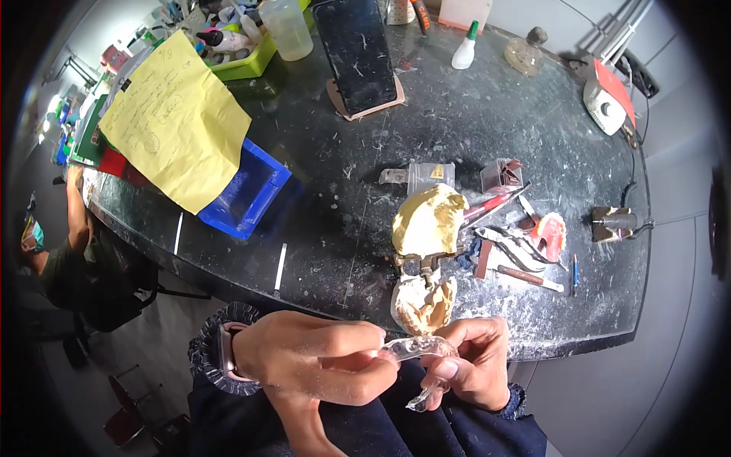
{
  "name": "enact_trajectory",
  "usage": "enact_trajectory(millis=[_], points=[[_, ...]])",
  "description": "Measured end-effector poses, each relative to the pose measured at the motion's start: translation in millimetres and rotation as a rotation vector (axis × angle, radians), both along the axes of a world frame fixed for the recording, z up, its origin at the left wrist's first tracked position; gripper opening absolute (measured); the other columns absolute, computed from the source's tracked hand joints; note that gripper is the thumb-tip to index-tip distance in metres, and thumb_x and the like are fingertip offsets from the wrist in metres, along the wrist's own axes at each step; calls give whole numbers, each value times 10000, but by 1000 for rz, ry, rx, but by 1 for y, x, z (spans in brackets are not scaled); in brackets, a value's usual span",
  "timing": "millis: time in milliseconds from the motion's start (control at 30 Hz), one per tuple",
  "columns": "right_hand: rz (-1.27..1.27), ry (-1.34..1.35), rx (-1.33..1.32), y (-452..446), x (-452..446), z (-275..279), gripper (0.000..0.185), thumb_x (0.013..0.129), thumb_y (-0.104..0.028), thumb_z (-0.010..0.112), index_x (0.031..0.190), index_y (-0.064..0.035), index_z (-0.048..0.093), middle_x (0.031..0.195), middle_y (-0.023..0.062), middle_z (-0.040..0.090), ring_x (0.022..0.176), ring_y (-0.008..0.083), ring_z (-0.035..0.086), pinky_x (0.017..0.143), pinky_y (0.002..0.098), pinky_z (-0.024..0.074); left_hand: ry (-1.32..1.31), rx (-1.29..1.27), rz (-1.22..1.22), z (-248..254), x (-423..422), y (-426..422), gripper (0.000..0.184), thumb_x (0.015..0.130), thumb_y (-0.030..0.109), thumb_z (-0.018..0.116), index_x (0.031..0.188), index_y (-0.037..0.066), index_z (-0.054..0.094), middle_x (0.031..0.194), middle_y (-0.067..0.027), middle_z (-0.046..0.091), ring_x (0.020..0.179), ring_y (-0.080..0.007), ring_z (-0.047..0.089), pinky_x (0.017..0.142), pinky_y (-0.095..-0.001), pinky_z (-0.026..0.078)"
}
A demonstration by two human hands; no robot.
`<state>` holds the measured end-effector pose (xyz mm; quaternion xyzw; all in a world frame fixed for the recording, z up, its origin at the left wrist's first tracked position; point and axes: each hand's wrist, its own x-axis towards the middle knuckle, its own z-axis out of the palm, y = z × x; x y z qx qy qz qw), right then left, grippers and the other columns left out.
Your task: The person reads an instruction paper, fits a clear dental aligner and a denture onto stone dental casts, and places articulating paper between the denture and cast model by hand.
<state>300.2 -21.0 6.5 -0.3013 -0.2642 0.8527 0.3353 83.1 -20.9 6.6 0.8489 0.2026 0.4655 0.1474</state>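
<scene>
Between my two hands, just past the table's near edge, is a clear curved plastic piece (417,349). My left hand (324,358) pinches its left end with closed fingers. Thumb and fingers of my right hand (472,362) close on its right side, and one end of the piece hangs below them. Beyond the hands, a plaster dental cast (415,305) lies on the dark table (327,190), joined by a metal hinge (426,264) to a yellowish plaster block (429,221).
A blue tray (266,183) under a yellow written sheet (175,126) is at left. A phone (354,53) leans on a stand. Tools, a pink dental piece (550,234) and a pencil (576,274) lie right of the cast. A masked person (61,266) sits at far left.
</scene>
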Motion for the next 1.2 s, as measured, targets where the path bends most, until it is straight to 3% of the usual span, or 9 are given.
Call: enact_trajectory(millis=[33,100,167,267,567,833,933,1133,1200], points=[[11,17,-24,1,0,1,47,778,48,621,794,89,606,664,128,630,562,152,636,509,239,531,3,98,-34,-1,0,7,281,531,-123,733,663,87,602,793,-37,553,639,-106,602,518,-161,528],[27,34,-70,1,-1,1,47,789,27,622,780,69,601,660,115,624,541,140,625,499,238,529,-10,59,-58,-2,0,10,256,539,-123,728,647,72,601,827,-51,549,630,-103,602,509,-146,518],[40,45,-106,3,-1,1,57,794,16,623,774,62,596,655,111,621,538,136,622,497,238,529,-37,-218,-37,2,-4,-2,227,556,-122,718,627,59,601,821,-49,547,615,-104,599,503,-137,512],[52,61,-153,5,-2,-1,88,804,-14,624,758,50,585,640,107,616,510,136,611,483,239,524,-132,-261,-106,-11,-3,-2,414,605,-88,690,869,185,525,820,-60,563,656,-139,579,511,-165,516],[14,291,-270,5,-4,-9,111,819,-35,607,760,46,558,652,120,615,500,152,610,458,244,517,-89,-180,-102,-12,2,9,491,699,49,677,1105,106,407,831,-141,594,617,-147,560,508,-206,508],[-14,237,-184,1,-4,-10,93,810,-22,620,777,40,560,688,113,620,533,150,620,489,252,534,-333,-108,14,-17,15,14,658,783,171,665,1314,36,301,839,-213,621,582,-154,543,506,-242,501],[-21,216,-205,1,-7,-11,84,812,-18,618,782,36,561,701,112,622,549,148,625,505,251,537,-315,-20,192,-20,16,7,1179,567,-48,795,1398,98,-29,743,-81,654,660,-146,564,465,-201,486],[-84,203,-166,-1,-6,-12,71,816,-10,611,798,36,559,695,112,622,563,157,633,524,247,535,-614,159,317,-28,35,7,1256,583,164,830,1403,117,-119,790,-32,663,774,-150,541,579,-185,490],[-115,191,-143,-1,-5,-12,67,817,-5,607,798,34,556,692,115,621,565,161,636,523,246,532,-329,25,170,-16,20,-3,1198,592,164,819,1405,131,-59,840,-46,676,791,-150,558,596,-197,498]])
